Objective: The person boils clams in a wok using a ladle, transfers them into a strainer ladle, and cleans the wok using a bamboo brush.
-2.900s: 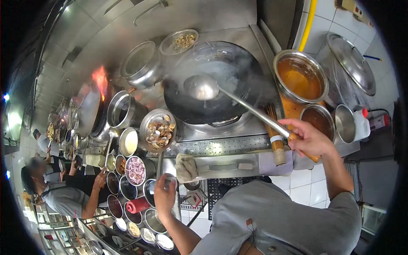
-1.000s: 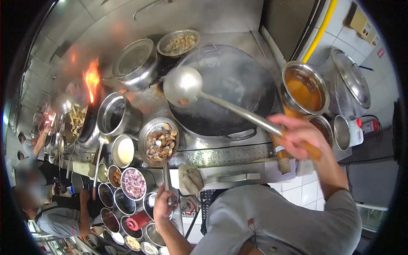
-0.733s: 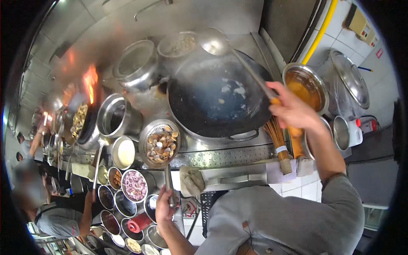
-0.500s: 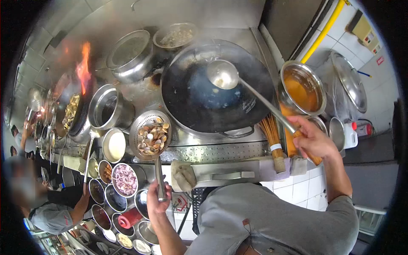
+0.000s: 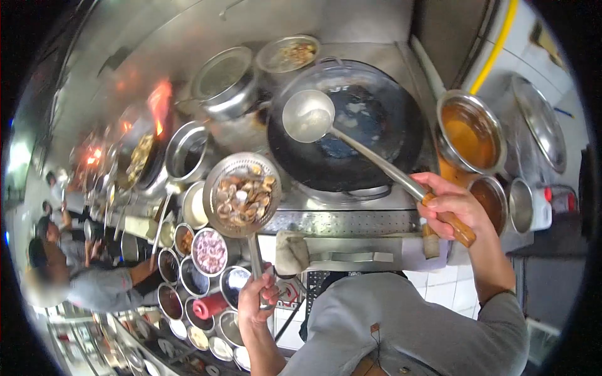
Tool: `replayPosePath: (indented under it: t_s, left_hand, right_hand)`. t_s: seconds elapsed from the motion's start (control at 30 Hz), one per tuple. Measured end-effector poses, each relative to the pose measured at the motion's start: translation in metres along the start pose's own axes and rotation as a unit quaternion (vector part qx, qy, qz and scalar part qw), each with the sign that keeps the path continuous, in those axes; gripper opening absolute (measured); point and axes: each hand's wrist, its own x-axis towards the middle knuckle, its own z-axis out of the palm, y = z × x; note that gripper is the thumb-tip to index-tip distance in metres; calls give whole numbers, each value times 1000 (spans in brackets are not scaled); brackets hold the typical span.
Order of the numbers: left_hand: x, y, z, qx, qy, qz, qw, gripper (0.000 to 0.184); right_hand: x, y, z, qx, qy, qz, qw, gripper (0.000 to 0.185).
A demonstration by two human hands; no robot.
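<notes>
My left hand (image 5: 258, 294) is wrapped around the handle of a perforated strainer (image 5: 253, 164), whose bowl holds clams (image 5: 243, 199) in their shells. This strainer hangs left of and in front of a large black wok (image 5: 401, 135), over the stove's front. In my right hand (image 5: 454, 203) is the wooden handle of a long metal ladle (image 5: 307, 116). The ladle's bowl is above the wok's left side, with a little something in it that I cannot make out. A thin, wet-looking sheen shows on the wok's bottom.
Behind the wok are a lidded-looking pot (image 5: 229, 103) and a bowl of food (image 5: 288, 56). An orange liquid fills a metal bowl (image 5: 470, 135) at right. Chopped purple onions (image 5: 209, 252) and several ingredient bowls stand at left. Beyond, flames (image 5: 159, 103) rise near a co-worker (image 5: 103, 285).
The ladle has swung left across the wok toward its left rim. The strainer with clams looks larger, lifted nearer the camera. My view has turned left, shifting the scene right.
</notes>
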Motion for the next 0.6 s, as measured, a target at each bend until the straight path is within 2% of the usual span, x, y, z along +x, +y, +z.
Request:
replayPosePath:
  t_s: [0.07,0.17,0.27,0.33,0.43,0.53,0.6]
  left_hand:
    - [-11,8,9,19,21,24,999,42]
    - [-11,20,14,-10,-9,33,999,40]
    - [-4,29,18,-15,-13,34,999,36]
    - [2,32,19,-14,-22,37,999,32]
    - [15,35,11,-1,-9,37,999,33]
    - [30,34,-9,-27,-36,26,999,33]
    - [28,33,-14,-31,-32,17,999,42]
  right_hand:
    - [4,-7,19,8,-27,2,1000,57]
    - [18,-14,43,-8,-55,7,998,60]
    - [43,-13,68,-119,-90,6,989,61]
    - [63,-10,81,-243,-90,21,966,65]
    - [98,-2,96,-401,-59,-12,914,68]
    - [178,-13,104,-436,-27,-90,895,68]
    - [247,-40,127,-514,23,-123,849,66]
